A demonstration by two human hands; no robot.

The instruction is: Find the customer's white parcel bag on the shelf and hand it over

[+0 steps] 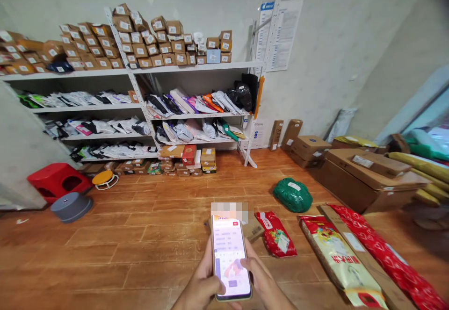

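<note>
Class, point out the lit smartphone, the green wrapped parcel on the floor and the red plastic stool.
Lit smartphone (229, 258), head view: middle of screen.
Green wrapped parcel (293, 195), head view: top of wrapping.
Red plastic stool (56, 175), head view: seat top.

A wood-plank floor (147, 235) carried parcels around the hands: a small cardboard box (253, 229) and a red pouch (276, 234) lay just beyond them, a green wrapped bundle (293, 194) farther off, and a rice sack (338, 258) beside a long red package (386, 254) to their right. Far to their left sat a red stool (58, 181) and a grey stool (72, 206). White metal shelving (196, 67) beyond held stacked boxes and mailer bags.
</note>
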